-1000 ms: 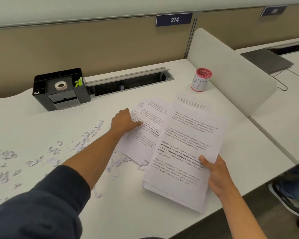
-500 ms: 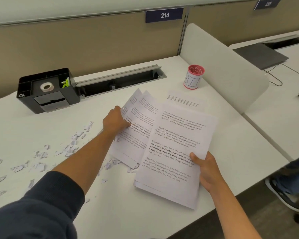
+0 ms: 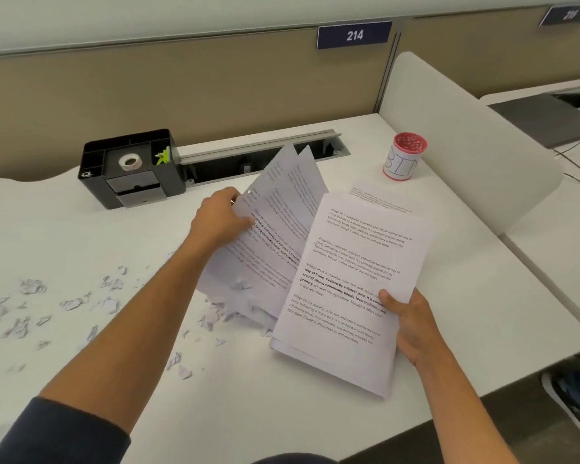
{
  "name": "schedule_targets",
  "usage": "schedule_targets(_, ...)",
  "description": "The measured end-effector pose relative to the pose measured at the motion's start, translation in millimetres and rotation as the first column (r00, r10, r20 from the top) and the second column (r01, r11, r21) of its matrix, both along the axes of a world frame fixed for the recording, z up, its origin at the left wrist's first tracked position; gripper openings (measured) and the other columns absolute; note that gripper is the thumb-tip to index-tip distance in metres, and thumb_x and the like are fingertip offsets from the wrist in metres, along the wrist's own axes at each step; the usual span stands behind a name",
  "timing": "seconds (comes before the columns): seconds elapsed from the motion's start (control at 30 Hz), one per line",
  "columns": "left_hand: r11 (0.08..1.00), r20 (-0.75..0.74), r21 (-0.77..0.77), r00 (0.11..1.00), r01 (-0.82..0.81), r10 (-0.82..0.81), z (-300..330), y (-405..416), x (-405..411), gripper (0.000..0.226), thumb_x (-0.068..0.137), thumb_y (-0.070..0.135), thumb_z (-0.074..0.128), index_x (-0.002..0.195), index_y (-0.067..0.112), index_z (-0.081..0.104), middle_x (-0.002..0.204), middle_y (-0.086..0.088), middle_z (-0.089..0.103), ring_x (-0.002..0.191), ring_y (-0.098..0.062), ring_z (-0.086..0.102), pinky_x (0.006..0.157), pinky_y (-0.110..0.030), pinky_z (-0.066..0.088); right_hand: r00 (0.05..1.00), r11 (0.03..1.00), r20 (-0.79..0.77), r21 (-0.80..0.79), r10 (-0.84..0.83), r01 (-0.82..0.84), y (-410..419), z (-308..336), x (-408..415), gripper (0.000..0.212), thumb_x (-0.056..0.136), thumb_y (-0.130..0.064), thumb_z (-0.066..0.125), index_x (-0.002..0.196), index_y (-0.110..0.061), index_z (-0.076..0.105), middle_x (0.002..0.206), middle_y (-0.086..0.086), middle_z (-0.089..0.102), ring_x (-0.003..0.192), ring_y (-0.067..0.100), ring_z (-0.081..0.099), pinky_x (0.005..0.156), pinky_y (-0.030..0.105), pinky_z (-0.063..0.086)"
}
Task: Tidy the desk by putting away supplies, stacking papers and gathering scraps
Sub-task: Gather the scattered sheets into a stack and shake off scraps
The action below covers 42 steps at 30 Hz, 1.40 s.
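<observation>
Gripping a stack of printed pages (image 3: pixel 349 289) in my right hand (image 3: pixel 412 326), I have my thumb pressed on top near its lower right edge and my fingers curled under it, and the stack tilts up off the white desk (image 3: pixel 315 413) at about four o'clock from the middle of the view. My left hand (image 3: pixel 221 219) is closed on a few loose sheets (image 3: pixel 282 209) at their left edge, around ten o'clock from the stack; these sheets stand lifted and fanned, their top corners pointing toward twelve o'clock, and their right side is tucked behind the stack. One more printed sheet (image 3: pixel 379 199) lies flat on the desk just past the stack's upper edge, at one o'clock. Torn paper scraps (image 3: pixel 64 303) are strewn over the desk from nine to seven o'clock, with a small heap of them right under the lifted sheets. A black desk organiser (image 3: pixel 131 169) with a roll of tape (image 3: pixel 130 161) on it sits at eleven o'clock against the back of the desk, and a red-rimmed cup marked BIN (image 3: pixel 404 155) stands at one o'clock beside the white divider (image 3: pixel 466 145).
</observation>
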<state>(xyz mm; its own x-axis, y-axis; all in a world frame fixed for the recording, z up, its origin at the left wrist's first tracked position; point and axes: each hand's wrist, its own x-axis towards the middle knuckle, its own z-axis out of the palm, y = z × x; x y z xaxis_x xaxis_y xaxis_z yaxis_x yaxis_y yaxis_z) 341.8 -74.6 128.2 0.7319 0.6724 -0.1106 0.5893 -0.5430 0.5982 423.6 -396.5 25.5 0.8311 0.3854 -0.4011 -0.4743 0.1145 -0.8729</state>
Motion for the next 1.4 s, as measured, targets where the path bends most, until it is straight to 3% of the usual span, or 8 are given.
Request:
schedule_targets(0.33,0.992,0.318,-0.097,0.942,-0.076,0.103,63,-1,-60,0.025,0.087,0.021,0.071,0.107,0.026,0.057,0.108,0.008,0.067,0.090,-0.013,0.067,0.073,-0.034,0.057,0.996,0.997,0.039,0.011,0.079,-0.079,24,6,6,0.040,0.091,0.003,0.058,0.129,-0.009,0.059,0.123,0.008,0.068,0.113,0.026,0.065,0.098,0.047,0.049)
schedule_targets(0.57,0.974,0.539,-0.168,0.814,-0.152,0.219,76,8,-103,0.026,0.086,0.016,0.071,0.108,0.025,0.060,0.102,0.013,0.070,0.087,-0.007,0.070,0.078,-0.032,0.059,0.993,0.993,0.055,0.037,0.109,-0.111,34,9,13,0.044,0.091,0.000,0.059,0.133,-0.012,0.055,0.127,0.007,0.066,0.117,0.026,0.063,0.102,0.050,0.046)
schedule_targets(0.67,0.946,0.591,-0.287,0.750,-0.150,0.298,70,12,-117,0.030,0.086,0.012,0.072,0.113,0.020,0.062,0.104,0.008,0.072,0.089,-0.012,0.072,0.077,-0.034,0.059,0.989,0.990,0.063,0.041,0.135,-0.138,40,11,14,0.046,0.089,-0.001,0.061,0.134,-0.011,0.055,0.128,0.007,0.065,0.118,0.026,0.062,0.104,0.053,0.044)
schedule_targets(0.77,0.906,0.598,-0.402,0.711,-0.133,0.370,59,13,-126,0.033,0.086,0.011,0.071,0.116,0.019,0.062,0.107,0.003,0.073,0.091,-0.015,0.072,0.076,-0.035,0.059,0.980,0.981,0.074,0.043,0.184,-0.187,51,15,9,0.049,0.084,-0.005,0.064,0.132,-0.010,0.056,0.126,0.007,0.067,0.117,0.025,0.063,0.104,0.051,0.044)
schedule_targets(0.9,0.824,0.551,-0.559,0.703,-0.089,0.450,34,6,-127,0.034,0.087,0.008,0.070,0.118,0.018,0.060,0.109,-0.001,0.072,0.091,-0.018,0.073,0.073,-0.034,0.060,0.962,0.963,0.074,0.038,0.263,-0.267,72,19,2,0.043,0.092,-0.001,0.058,0.133,-0.011,0.055,0.125,0.007,0.067,0.115,0.027,0.064,0.099,0.050,0.048)
schedule_targets(1.17,0.733,0.399,-0.669,0.774,-0.121,0.491,-19,-7,-127,0.030,0.089,0.009,0.067,0.117,0.016,0.058,0.107,-0.005,0.073,0.090,-0.024,0.073,0.074,-0.040,0.060,0.946,0.942,-0.032,0.114,0.321,-0.316,104,29,-13,0.032,0.096,-0.002,0.051,0.122,-0.016,0.061,0.115,0.005,0.072,0.103,0.026,0.070,0.079,0.042,0.059)
schedule_targets(1.3,0.723,0.325,-0.681,0.836,-0.118,0.443,-35,-7,-131,0.028,0.093,0.012,0.064,0.119,0.014,0.056,0.111,-0.007,0.072,0.095,-0.026,0.072,0.084,-0.048,0.058,0.953,0.956,-0.090,0.089,0.288,-0.280,113,28,-18,0.034,0.095,-0.004,0.049,0.125,-0.013,0.061,0.113,0.010,0.072,0.101,0.030,0.069,0.086,0.047,0.055)
schedule_targets(1.4,0.665,0.283,-0.745,0.880,-0.049,0.381,-43,-8,-135,0.029,0.095,0.011,0.059,0.123,0.012,0.053,0.118,-0.008,0.069,0.101,-0.026,0.070,0.087,-0.046,0.056,0.955,0.960,-0.102,0.078,0.278,-0.271,119,30,-25,0.029,0.095,-0.007,0.048,0.117,-0.009,0.066,0.102,0.010,0.075,0.090,0.025,0.073,0.078,0.040,0.057)
